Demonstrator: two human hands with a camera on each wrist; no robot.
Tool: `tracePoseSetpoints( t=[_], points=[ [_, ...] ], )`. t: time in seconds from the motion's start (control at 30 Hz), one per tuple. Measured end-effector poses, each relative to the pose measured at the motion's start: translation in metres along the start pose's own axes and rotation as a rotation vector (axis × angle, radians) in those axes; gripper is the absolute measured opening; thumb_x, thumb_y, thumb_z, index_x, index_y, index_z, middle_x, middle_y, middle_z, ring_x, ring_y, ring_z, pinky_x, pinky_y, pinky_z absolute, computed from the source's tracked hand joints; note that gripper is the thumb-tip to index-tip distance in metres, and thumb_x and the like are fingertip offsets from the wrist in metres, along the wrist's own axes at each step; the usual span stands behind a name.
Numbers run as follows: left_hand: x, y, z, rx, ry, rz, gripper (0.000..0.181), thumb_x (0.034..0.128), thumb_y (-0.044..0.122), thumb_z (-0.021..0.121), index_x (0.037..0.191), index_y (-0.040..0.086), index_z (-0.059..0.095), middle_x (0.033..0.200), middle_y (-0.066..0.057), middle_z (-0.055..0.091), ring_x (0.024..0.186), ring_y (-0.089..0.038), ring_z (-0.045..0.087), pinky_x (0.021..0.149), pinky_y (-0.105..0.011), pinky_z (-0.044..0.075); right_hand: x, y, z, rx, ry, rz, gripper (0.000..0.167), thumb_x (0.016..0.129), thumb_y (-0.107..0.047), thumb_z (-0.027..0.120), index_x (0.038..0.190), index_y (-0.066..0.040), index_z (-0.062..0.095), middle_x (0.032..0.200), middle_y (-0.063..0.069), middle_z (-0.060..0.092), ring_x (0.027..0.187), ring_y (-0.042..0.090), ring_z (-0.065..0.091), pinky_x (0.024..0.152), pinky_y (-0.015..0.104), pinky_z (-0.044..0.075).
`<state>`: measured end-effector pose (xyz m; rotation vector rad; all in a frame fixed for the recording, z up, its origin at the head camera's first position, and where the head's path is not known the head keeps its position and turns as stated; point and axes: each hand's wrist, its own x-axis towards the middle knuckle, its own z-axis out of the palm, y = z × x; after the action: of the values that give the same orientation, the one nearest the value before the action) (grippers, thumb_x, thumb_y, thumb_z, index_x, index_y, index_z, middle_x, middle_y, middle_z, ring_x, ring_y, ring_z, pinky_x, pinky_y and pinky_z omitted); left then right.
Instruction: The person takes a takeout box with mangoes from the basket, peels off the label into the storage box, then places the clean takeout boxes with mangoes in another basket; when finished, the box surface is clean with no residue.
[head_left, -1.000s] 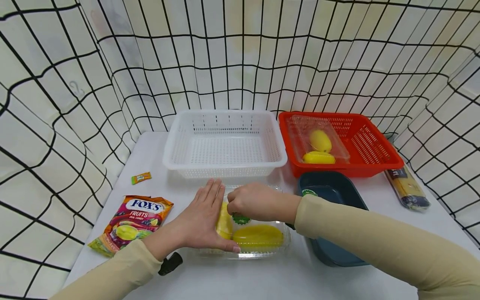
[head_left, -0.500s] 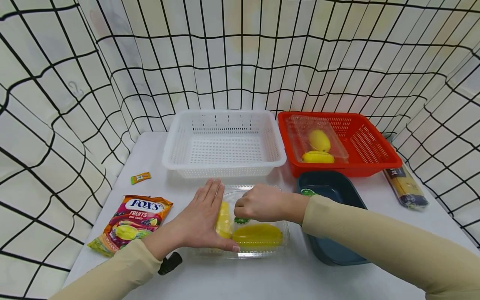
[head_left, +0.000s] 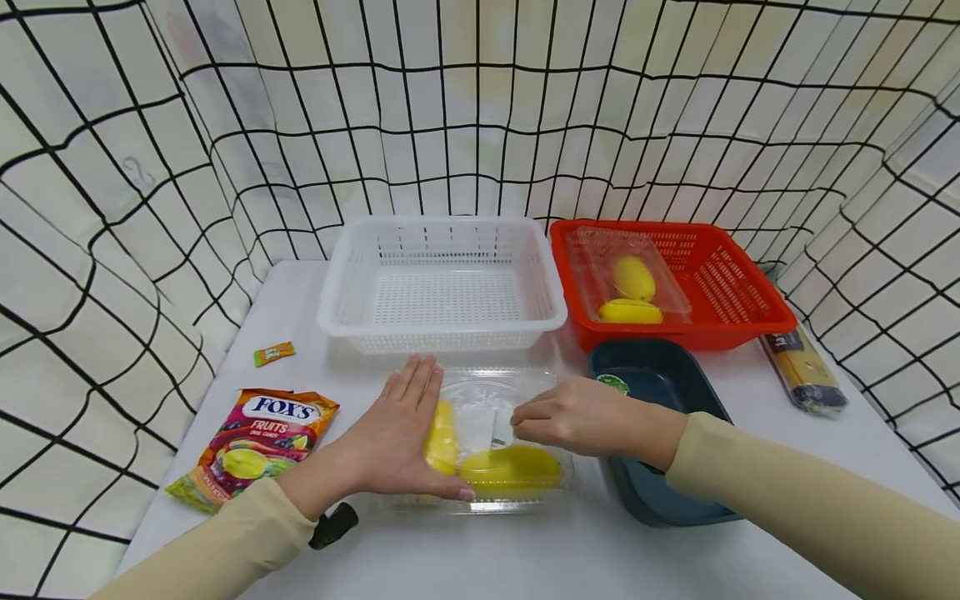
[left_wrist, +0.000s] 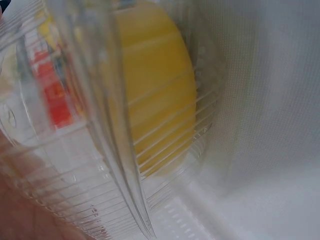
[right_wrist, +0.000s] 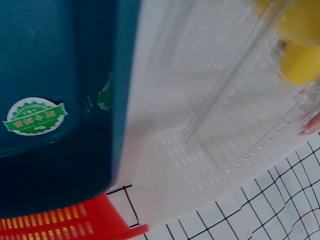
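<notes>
A clear plastic container (head_left: 525,379) with yellow mango-like pieces (head_left: 510,471) lies on the table, its lid closed over them. Spread flat, my left hand (head_left: 390,446) presses on its left side. My right hand (head_left: 577,421), fingers curled, pinches the edge of a pale sticker (head_left: 480,429) over the lid; a little green shows by the fingertips, which are partly hidden. In the left wrist view, a yellow piece (left_wrist: 160,90) shows through the ribbed plastic. Clear lid edges (right_wrist: 235,75) appear in the right wrist view, without the right hand.
Behind stand a white basket (head_left: 442,333) and a red basket (head_left: 727,333) holding another clear pack (head_left: 588,267). A dark blue tub (head_left: 652,500) is under the right forearm. Candy bag (head_left: 255,450), small sweet (head_left: 274,353) and black object (head_left: 333,525) lie left; a packet (head_left: 806,371) lies right.
My right hand has moved to the right across the lid, and the sticker's green part has gone mostly out of sight. The left hand stays pressed on the container.
</notes>
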<state>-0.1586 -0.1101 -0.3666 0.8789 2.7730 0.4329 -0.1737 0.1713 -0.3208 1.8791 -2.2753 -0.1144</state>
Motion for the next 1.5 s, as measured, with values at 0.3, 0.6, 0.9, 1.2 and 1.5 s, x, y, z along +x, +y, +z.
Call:
tracePoseSetpoints(
  t=[0.3, 0.6, 0.9, 1.2, 1.5],
  points=[
    [0.0, -0.001, 0.001, -0.007, 0.006, 0.005, 0.143, 0.0674, 0.084, 0.07, 0.159, -0.011, 0.014, 0.17, -0.028, 0.003, 0.158, -0.047, 0.003, 0.127, -0.062, 0.014, -0.031, -0.005, -0.004, 0.162, 0.185, 0.168, 0.029, 0.078, -0.01, 0.087, 0.106, -0.008, 0.079, 0.103, 0.001, 0.081, 0.092, 0.01, 0.077, 0.081, 0.023, 0.061],
    [0.0, 0.0, 0.0, 0.019, 0.031, 0.009, 0.145, 0.0663, 0.085, 0.069, 0.158, -0.013, 0.016, 0.168, -0.031, 0.007, 0.157, -0.048, 0.005, 0.126, -0.062, 0.015, -0.057, -0.01, -0.008, 0.679, 0.376, 0.726, 0.018, 0.082, 0.0, 0.082, 0.098, -0.009, 0.081, 0.09, 0.0, 0.079, 0.077, 0.007, 0.073, 0.075, 0.021, 0.061],
    [0.0, 0.0, 0.001, 0.021, 0.048, 0.015, 0.145, 0.0659, 0.086, 0.069, 0.158, -0.013, 0.016, 0.168, -0.031, 0.008, 0.157, -0.049, 0.007, 0.126, -0.063, 0.017, -0.084, -0.01, -0.001, 0.954, 0.455, 1.068, 0.015, 0.091, -0.01, 0.076, 0.103, -0.001, 0.078, 0.093, 0.013, 0.078, 0.077, 0.015, 0.076, 0.075, 0.024, 0.062],
    [0.0, 0.0, 0.0, 0.03, 0.055, 0.013, 0.145, 0.0655, 0.086, 0.069, 0.157, -0.013, 0.017, 0.168, -0.032, 0.01, 0.157, -0.049, 0.008, 0.125, -0.063, 0.019, -0.121, -0.001, 0.001, 1.151, 0.456, 1.377, 0.047, 0.099, -0.032, 0.069, 0.13, 0.003, 0.065, 0.105, 0.005, 0.079, 0.094, 0.013, 0.077, 0.085, 0.022, 0.06],
    [0.001, 0.0, 0.001, 0.03, 0.062, 0.016, 0.144, 0.066, 0.085, 0.07, 0.157, -0.014, 0.018, 0.167, -0.033, 0.011, 0.156, -0.05, 0.009, 0.125, -0.064, 0.019, -0.146, 0.012, 0.016, 1.227, 0.336, 1.525, 0.048, 0.102, -0.027, 0.065, 0.133, 0.009, 0.06, 0.097, 0.001, 0.078, 0.087, 0.011, 0.076, 0.082, 0.021, 0.06]
  ],
)
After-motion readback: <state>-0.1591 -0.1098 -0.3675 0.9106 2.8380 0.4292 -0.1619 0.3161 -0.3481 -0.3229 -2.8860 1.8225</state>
